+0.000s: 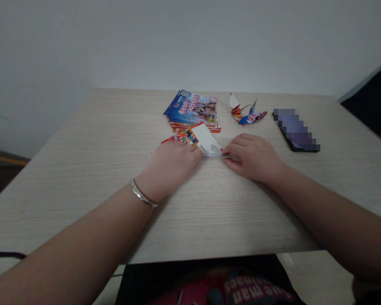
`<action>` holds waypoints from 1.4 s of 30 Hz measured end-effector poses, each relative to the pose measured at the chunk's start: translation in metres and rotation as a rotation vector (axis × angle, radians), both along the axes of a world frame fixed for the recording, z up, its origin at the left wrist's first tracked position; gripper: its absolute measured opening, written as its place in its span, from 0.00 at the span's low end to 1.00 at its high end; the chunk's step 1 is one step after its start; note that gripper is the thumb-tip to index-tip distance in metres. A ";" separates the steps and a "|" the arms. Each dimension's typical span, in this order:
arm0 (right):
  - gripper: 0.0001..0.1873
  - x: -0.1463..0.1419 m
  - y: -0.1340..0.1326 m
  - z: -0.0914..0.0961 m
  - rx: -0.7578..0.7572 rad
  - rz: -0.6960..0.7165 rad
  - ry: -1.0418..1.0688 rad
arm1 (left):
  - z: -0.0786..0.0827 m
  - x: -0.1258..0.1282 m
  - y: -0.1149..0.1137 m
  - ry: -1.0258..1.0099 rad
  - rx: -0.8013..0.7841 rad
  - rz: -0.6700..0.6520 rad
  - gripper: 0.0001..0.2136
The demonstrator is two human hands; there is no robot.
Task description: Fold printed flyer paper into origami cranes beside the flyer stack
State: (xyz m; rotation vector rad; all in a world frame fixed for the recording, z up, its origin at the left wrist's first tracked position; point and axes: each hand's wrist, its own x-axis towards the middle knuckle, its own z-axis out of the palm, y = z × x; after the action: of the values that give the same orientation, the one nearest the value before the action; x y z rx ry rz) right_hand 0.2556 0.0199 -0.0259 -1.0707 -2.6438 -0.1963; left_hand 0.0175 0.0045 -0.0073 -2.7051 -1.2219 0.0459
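A folded paper flyer (pixel 205 137), printed red, orange and white, lies on the table between my hands. Along its left side and near edge, my left hand (pixel 178 163) has its fingers closed on the paper, with a silver bracelet (pixel 141 195) round the wrist. My right hand (pixel 252 156) pinches the flyer's right corner between thumb and fingertips. Just behind it sits a fanned stack of blue and red flyers (pixel 190 108); the folded one partly covers its near edge.
Two folded paper cranes (pixel 252 117) stand right of the stack. Farther right rests a black phone (pixel 295 131) with a blurred screen. The pale wooden table (pixel 82 140) meets a white wall (pixel 190 46) at the back. A dark object (pixel 373 99) is beyond the right edge.
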 end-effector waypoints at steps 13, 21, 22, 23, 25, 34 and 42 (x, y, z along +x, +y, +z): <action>0.03 -0.025 -0.013 0.003 -0.114 -0.075 0.282 | -0.009 0.019 -0.008 -0.264 0.193 -0.088 0.09; 0.03 -0.013 -0.006 -0.001 -0.110 -0.084 0.306 | -0.005 0.011 -0.005 -0.281 0.207 -0.053 0.11; 0.03 -0.011 -0.006 -0.001 -0.104 -0.086 0.296 | -0.005 0.010 -0.004 -0.288 0.221 -0.052 0.11; 0.04 -0.010 -0.005 -0.001 -0.098 -0.086 0.289 | -0.005 0.009 -0.004 -0.293 0.234 -0.054 0.11; 0.04 -0.006 -0.004 0.000 -0.086 -0.086 0.279 | -0.005 0.008 -0.003 -0.302 0.257 -0.052 0.11; 0.04 0.016 0.002 -0.001 -0.062 -0.164 0.363 | -0.002 0.000 0.000 -0.353 0.198 0.016 0.11; 0.02 -0.001 -0.005 -0.003 -0.037 0.037 0.492 | -0.010 0.003 0.000 -0.495 0.175 -0.016 0.09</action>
State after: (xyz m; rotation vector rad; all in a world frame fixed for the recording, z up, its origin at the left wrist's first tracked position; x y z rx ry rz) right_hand 0.2547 0.0145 -0.0288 -0.9358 -2.2275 0.1134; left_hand 0.0209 0.0049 -0.0178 -2.6501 -1.2434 -0.7355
